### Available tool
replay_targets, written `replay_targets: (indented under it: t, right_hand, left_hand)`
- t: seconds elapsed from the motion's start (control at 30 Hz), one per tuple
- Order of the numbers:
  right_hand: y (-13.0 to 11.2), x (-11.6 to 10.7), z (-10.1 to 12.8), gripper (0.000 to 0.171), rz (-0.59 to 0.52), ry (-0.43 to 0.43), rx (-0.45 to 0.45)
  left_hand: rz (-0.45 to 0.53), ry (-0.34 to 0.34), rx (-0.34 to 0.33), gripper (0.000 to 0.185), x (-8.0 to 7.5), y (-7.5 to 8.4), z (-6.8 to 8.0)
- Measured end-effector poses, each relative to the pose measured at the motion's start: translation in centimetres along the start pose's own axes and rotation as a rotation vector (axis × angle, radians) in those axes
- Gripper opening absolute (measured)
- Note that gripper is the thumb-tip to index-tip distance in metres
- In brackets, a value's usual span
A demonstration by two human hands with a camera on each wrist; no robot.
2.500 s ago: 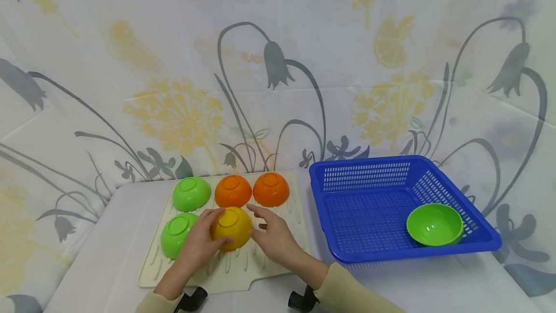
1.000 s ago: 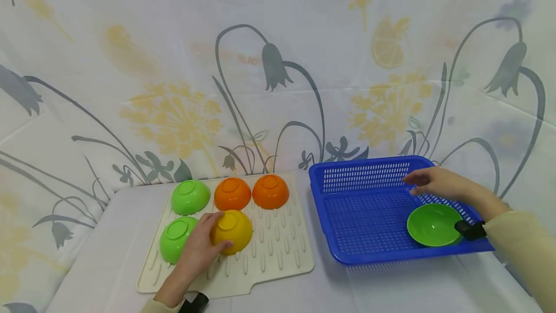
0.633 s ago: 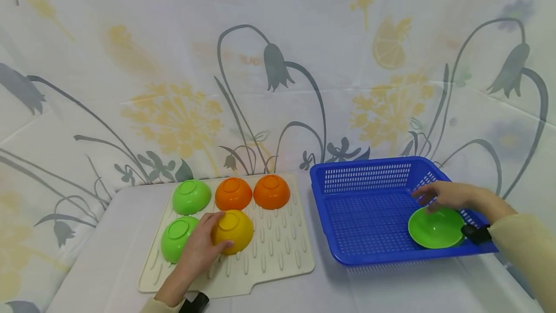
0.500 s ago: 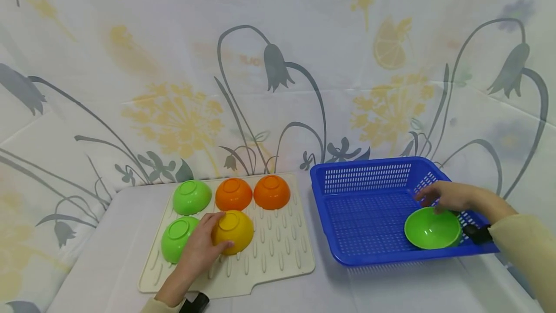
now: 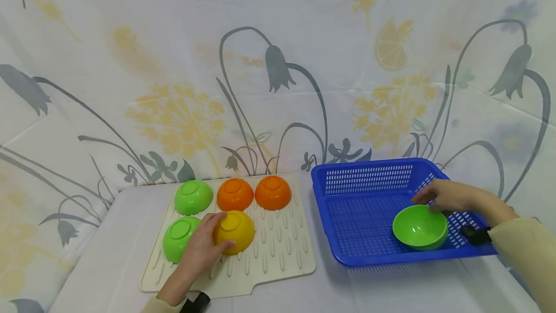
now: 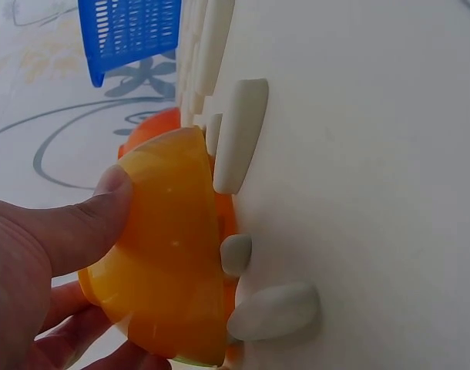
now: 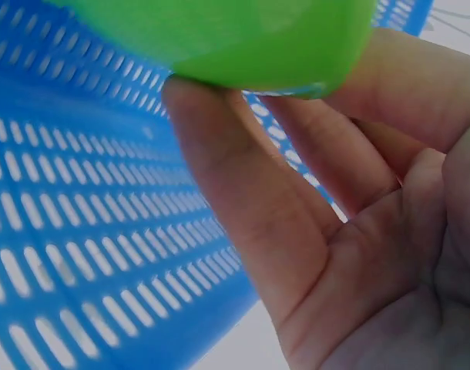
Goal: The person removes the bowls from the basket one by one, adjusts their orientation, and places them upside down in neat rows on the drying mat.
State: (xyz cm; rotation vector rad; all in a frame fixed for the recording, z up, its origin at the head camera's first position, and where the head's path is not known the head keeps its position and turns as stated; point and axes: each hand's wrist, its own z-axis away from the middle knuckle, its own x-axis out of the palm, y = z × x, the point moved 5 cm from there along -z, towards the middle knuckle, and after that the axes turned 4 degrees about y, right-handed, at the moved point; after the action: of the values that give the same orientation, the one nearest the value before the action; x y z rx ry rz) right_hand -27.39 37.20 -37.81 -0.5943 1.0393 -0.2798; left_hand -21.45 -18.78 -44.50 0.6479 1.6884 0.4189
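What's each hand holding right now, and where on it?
Left hand grips the yellow bowl by its side wall. Right hand holds the green bowl at its far rim.

White floral curtain [image 5: 278, 62] behind, grey bellflowers, yellow dandelions; white table [image 5: 391, 289] below; soft even light.

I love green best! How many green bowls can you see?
3. Two green bowls sit upside down on the cream drying mat: one at its back left, one nearer beside the left hand. The third is upright in the blue basket, held by the right hand.
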Motion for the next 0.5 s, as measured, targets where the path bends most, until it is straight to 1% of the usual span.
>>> replay_targets:
  t: [0.17, 0.3, 0.4, 0.5]
  right_hand:
    - [-1.2, 0.1, 0.0, 0.042, -0.06, 0.036, -0.021]
    - [-1.8, -0.1, 0.0, 0.042, -0.116, 0.091, -0.029]
    - [-2.3, -0.1, 0.0, 0.044, -0.18, 0.127, -0.04]
    - [-3.1, 0.1, 0.1, 0.046, -0.247, 0.137, -0.069]
  left_hand:
    - [-0.001, 0.008, 0.002, 0.071, 0.0, -0.1, 0.1]
    - [0.003, 0.007, -0.002, 0.071, -0.1, -0.2, 0.1]
    - [0.01, 0.004, -0.003, 0.07, 0.0, -0.1, 0.0]
    - [0.011, 0.003, -0.001, 0.07, 0.0, -0.1, 0.0]
